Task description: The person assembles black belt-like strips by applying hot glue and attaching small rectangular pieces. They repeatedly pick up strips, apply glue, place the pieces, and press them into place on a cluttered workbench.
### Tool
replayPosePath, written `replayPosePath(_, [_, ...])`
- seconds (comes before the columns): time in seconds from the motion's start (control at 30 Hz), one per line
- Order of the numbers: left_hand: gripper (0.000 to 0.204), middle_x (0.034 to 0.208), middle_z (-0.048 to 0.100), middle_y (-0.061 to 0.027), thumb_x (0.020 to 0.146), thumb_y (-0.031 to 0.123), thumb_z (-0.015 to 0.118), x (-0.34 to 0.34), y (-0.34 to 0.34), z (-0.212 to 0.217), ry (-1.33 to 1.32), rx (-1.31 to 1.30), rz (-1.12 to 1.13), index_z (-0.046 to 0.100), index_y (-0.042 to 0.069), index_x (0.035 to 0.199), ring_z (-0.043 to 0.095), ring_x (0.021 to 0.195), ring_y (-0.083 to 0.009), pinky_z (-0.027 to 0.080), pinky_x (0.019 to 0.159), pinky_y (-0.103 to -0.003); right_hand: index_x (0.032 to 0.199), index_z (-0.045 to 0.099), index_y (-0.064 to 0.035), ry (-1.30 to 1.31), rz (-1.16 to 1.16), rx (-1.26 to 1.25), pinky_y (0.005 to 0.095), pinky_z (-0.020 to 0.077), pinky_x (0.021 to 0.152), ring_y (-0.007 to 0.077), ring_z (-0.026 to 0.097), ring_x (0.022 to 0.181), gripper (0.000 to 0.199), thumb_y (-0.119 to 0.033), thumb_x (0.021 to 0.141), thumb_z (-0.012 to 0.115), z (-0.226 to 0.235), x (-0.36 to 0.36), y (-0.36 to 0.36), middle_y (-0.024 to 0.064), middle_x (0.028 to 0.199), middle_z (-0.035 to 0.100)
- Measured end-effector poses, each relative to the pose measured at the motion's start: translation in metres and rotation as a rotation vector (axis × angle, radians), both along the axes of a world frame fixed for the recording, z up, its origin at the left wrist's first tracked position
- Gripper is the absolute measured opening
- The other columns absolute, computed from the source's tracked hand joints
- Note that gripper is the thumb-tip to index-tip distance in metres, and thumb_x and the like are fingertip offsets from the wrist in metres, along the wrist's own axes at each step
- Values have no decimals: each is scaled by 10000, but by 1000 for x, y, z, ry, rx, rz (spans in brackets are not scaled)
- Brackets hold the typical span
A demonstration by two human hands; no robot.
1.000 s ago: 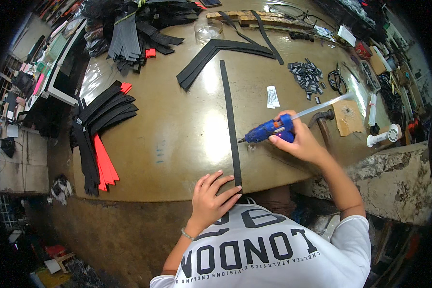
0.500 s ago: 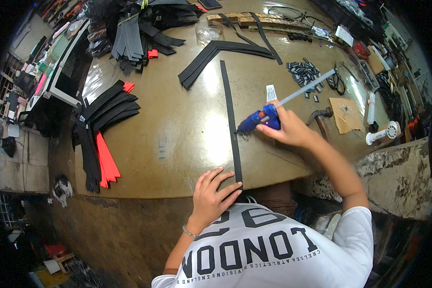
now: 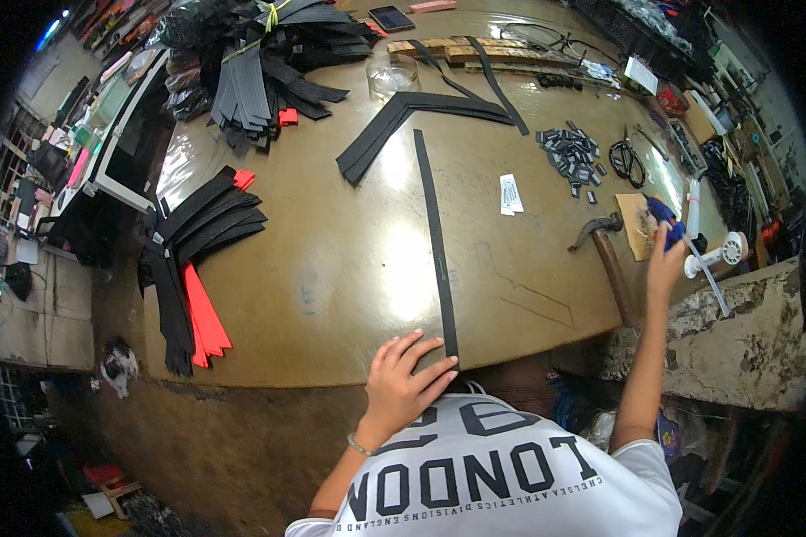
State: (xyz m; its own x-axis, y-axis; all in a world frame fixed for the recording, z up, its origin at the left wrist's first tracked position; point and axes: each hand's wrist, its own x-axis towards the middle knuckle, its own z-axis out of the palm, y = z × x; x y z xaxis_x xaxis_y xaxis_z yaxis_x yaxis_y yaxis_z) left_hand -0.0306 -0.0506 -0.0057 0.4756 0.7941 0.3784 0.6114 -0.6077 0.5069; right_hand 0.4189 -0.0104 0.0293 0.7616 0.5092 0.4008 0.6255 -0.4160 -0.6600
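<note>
Left hand (image 3: pixel 401 380): laid on the near end of the strip, fingertips down on it, fingers a little apart; pale bracelet (image 3: pixel 359 445) at the wrist.
Right hand (image 3: pixel 666 261): out at the right of the tabletop (image 3: pixel 349 286), fingers clamped on the glue gun.
Glue gun (image 3: pixel 663 215): blue, at the right side of the cardboard (image 3: pixel 633 228); cannot tell whether its nozzle touches anything. Clear glue stick (image 3: pixel 709 282) juts from its back, toward the near side.
Strip (image 3: pixel 433 224): black, narrow, lying lengthwise from the near edge to mid tabletop, its far end just short of the bent bands (image 3: pixel 412 101).
Hammer (image 3: pixel 611 264): between strip and cardboard, head away from the person, handle toward the near edge.
Label (image 3: pixel 510 194): small, white, right of the strip.
Clips (image 3: pixel 567 149): a loose heap of small dark pieces, scissors (image 3: pixel 627 163) just beside them.
Spool (image 3: pixel 716 254): white, right of the right hand.
Left side: black bands (image 3: pixel 208 215) fanned out, red strips (image 3: pixel 204 318) nearer the person; a tied bundle (image 3: pixel 242 80) farther back.
Far side: clear jar (image 3: pixel 391 79), wooden slats (image 3: pixel 501 54), dark phone (image 3: pixel 391 18).
</note>
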Motion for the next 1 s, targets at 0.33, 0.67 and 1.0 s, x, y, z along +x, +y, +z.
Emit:
replayPosePath(0.33, [218,1160,667,18,787,309,775,-1,3,-5,8,29,-24,755,257,998,588,1154,-250,478,920,-430,955,679,34,-103,765,-144,417,490,681,363,662,766,363,-318,966,588,46,-115,78,240,834,662])
replayPosePath(0.67, [186,1120,676,28,750,303,798,1,3,-2,-30,40,3,764,255,926,612,1125,-243,491,898,-402,1076,715,-124,-435,964,-451,507,442,929,350,563,1131,356,-407,860,695,-28,-210,376,128,1127,667])
replayPosePath(1.0, [204,1162,653,33,763,306,781,0,1,-6,-29,42,-4,759,262,961,579,1159,-261,467,912,-418,1099,582,-33,31,1617,94,261,483,876,101,590,941,231,-91,902,688,81,-215,286,19,1023,635])
